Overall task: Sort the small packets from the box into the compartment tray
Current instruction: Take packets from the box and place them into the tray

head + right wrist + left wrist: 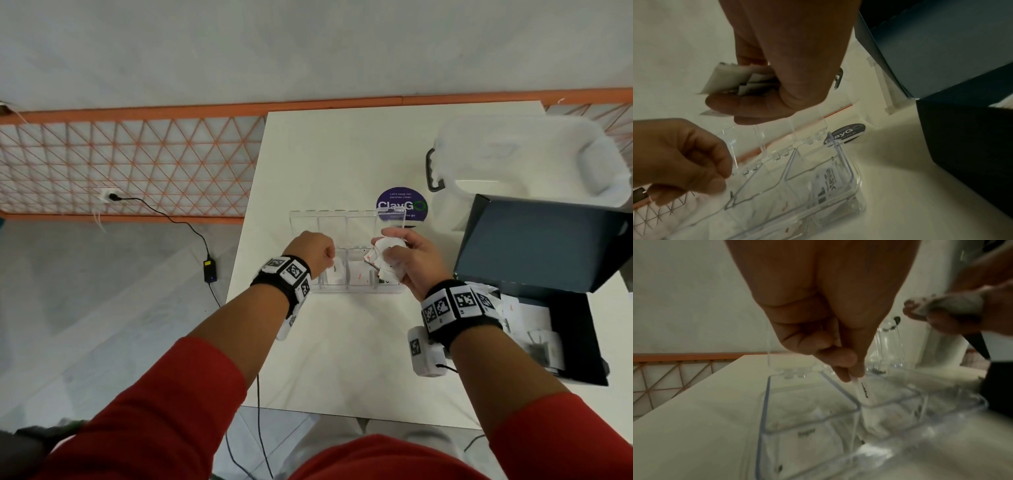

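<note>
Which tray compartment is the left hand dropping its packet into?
The second from the tray's left end; left hand lowers a packet there, beside the end one.

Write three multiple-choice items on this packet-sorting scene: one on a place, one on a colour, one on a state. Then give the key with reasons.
1. Where does the open box stand relative to the compartment tray?
A. On the person's left
B. On the person's right
C. Under it

2. What colour is the round sticker beyond the tray?
A. Purple
B. Yellow
C. Orange

3. What is the left hand doing?
A. Lying flat on the table
B. Closing the box lid
C. Pinching one packet over the tray

Key: 1 B, the head view shows the box beside the right hand. 2 A, it is purple with white lettering. 3 C, the left wrist view shows fingertips gripping a white packet above a compartment.
</note>
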`<state>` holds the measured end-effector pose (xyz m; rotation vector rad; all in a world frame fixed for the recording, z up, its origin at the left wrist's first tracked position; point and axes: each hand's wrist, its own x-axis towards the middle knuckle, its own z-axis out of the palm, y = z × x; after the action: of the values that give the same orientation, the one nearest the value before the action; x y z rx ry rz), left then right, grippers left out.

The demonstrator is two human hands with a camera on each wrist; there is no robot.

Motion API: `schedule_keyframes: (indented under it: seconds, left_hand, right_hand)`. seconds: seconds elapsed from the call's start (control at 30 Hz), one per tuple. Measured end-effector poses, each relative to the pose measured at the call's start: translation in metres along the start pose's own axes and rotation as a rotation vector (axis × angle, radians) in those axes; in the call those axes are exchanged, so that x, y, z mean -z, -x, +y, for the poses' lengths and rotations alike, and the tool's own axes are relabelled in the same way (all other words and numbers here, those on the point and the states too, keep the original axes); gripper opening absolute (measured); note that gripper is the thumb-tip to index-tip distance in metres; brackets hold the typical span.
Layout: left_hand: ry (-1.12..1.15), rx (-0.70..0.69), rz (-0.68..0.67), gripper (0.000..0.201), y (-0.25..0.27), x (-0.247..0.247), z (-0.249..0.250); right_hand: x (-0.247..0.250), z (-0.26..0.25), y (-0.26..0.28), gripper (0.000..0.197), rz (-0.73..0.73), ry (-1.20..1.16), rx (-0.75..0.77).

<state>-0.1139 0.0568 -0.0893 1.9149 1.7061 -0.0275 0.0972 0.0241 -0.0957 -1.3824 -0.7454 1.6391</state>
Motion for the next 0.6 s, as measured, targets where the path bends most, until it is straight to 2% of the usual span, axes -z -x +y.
schedule_keyframes:
  seconds: [0.1, 0.23, 0.43, 0.6]
  left_hand:
    - [-0.177, -0.03, -0.099, 0.023, -0.002, -0.012, 0.004]
    - [-0.338, -0.075, -0.127, 0.037, -0.002, -0.018, 0.004]
    - [-0.578, -0.122, -0.273, 0.026, 0.0, -0.023, 0.011]
    - [-0.596, -0.1, -0.318, 0.026, -0.003, -0.027, 0.018]
  right_hand:
    - [0.003, 0.0, -0.001, 0.036, -0.003, 0.015, -0.004]
    - [0.01, 0.002, -0.004, 0.037, 0.005, 0.024, -0.012]
    - [0.011, 0.001, -0.008, 0.037, 0.004, 0.033, -0.012]
    - [0.005, -0.004, -0.008, 0.036, -0.01, 0.01, 0.0]
